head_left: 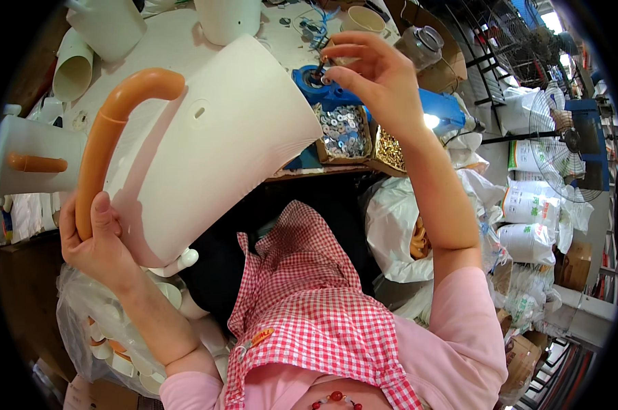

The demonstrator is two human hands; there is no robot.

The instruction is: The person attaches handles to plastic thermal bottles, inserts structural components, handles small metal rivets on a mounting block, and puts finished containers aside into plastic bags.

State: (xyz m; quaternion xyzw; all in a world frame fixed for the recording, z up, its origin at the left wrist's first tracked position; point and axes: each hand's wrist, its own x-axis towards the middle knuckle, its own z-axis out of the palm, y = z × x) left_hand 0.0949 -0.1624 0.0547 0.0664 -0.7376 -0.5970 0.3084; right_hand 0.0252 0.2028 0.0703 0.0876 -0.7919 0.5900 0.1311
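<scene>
A person sits at a workbench in a pink top and a red checked apron (316, 307), a string of red beads at the neck. By the left forearm I see a clear bag (80, 307) packed with white and brown parts. The left hand (97, 239) is closed around the lower end of a curved brown handle (97, 150). The handle lies along the side of a large white vessel (234, 109); I can't tell whether its upper end is joined on. The vessel is tilted, its near end over the lap and its far end over the bench (165, 48), with a small slot in its wall.

On the other side, a white bag (391, 212) shows brown pieces inside. At the bench edge are two open boxes side by side, one of grey washers (341, 130), one of brass pieces (389, 147). Above them, the right hand (380, 82) has thumb and forefinger nearly together at a blue machine (339, 98); a tiny ring shows at the thumb tip, but I can't tell whether it is pinched.

Farther off stand more white vessels (111, 31), a cream cup (365, 19) and a clear jar (425, 44). Beyond are a fan (561, 137) and white sacks (527, 205).
</scene>
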